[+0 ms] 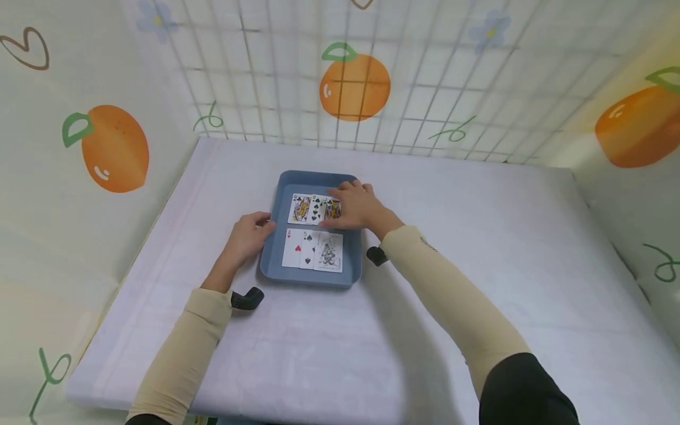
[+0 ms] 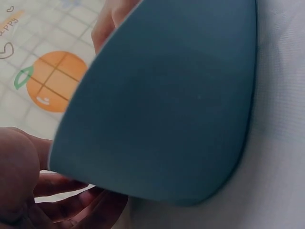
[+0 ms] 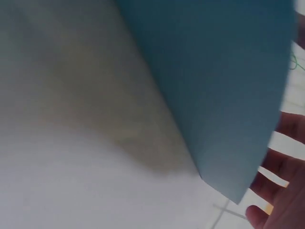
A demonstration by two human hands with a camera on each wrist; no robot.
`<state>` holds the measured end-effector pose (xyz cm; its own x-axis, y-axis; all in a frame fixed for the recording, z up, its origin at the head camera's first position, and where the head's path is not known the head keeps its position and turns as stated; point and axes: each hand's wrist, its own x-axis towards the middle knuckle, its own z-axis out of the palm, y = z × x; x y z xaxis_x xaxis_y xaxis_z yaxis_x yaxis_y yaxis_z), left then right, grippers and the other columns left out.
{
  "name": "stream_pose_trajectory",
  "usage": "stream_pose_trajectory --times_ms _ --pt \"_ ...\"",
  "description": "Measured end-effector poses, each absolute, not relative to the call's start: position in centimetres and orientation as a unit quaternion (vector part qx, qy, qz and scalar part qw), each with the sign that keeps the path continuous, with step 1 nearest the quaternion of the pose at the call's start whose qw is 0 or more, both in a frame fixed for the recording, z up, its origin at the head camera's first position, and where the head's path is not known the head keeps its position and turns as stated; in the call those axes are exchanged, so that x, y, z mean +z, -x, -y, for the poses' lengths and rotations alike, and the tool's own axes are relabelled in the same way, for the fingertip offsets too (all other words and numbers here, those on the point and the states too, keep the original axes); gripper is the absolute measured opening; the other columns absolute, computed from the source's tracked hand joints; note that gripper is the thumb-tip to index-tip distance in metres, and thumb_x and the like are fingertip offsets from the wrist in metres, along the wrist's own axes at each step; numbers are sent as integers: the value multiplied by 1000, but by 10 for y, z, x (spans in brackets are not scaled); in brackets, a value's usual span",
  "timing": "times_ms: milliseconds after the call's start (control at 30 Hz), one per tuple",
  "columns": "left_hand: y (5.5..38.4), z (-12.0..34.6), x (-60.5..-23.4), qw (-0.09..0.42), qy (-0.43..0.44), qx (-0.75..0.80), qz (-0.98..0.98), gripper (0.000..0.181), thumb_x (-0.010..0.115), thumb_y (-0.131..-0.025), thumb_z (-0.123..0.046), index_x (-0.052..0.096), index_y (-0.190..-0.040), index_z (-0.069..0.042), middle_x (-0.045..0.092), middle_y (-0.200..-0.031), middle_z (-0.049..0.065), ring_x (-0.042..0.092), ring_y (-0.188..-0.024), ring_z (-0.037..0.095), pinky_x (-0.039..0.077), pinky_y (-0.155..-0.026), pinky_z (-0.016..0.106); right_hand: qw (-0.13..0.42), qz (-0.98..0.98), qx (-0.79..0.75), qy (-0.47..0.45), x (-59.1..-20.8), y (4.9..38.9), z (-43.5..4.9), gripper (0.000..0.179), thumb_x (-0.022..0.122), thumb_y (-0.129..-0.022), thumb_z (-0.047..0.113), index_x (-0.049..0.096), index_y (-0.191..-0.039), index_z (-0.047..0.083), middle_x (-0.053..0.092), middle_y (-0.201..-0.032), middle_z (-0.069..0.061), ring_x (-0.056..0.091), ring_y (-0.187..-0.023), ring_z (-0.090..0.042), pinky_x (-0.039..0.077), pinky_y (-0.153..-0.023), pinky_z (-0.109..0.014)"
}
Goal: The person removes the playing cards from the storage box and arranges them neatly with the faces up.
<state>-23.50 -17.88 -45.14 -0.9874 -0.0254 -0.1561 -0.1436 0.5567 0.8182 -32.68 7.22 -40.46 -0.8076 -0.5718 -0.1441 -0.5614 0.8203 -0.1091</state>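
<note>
- Left hand [image 1: 244, 239] at near side of tray [image 1: 353, 248]: thumb at the rim, fingers apart along the outer wall. Cannot tell whether it clamps the rim.
- Right hand [image 1: 361, 208] over the tray's opposite side, fingers spread apart, thumb and forefinger touching the cards beneath.
- Tray on table [image 1: 531, 265], between the hands.
- Under right hand, partly covered: clubs face card [image 1: 333, 209]. Just left of that hand: far spade card [image 1: 317, 209], then another face card [image 1: 301, 209], overlapping in a row.
- Below right hand, second row, left to right: ace of hearts [image 1: 290, 254], near spade card [image 1: 307, 254], joker [image 1: 329, 252].
- Print: single heart and black pips readable; corner indices and joker lettering too small. Dark mark [image 1: 428, 243] on right sleeve [image 1: 457, 295], illegible.
- Left wrist view only: lettering [image 2: 8, 27] on the wall beyond left hand, "appy" legible.
- Card faces: head view only. Both wrist views give the tray's plain outer wall; right wrist view shows gaps between right fingers beyond the rim.
</note>
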Motion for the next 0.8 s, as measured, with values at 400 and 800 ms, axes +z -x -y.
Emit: stream_pose_trajectory --times_ms 400,800 --pt "235 178 -459 66 53 489 -868 48 50 -103 -23 46 -144 2 58 -131 21 58 -114 33 51 -94 44 92 -954 11 284 -417 336 -69 99 64 -72 79 50 -146 15 51 -135 -14 38 -120 -32 25 -101 -56" --pt "233 181 -457 57 38 489 -869 48 49 -103 -22 46 -144 3 58 -132 22 58 -117 34 49 -96 46 107 -955 9 278 -421 344 -66 101 64 -69 81 47 -148 20 49 -126 -11 34 -113 -29 25 -96 -53"
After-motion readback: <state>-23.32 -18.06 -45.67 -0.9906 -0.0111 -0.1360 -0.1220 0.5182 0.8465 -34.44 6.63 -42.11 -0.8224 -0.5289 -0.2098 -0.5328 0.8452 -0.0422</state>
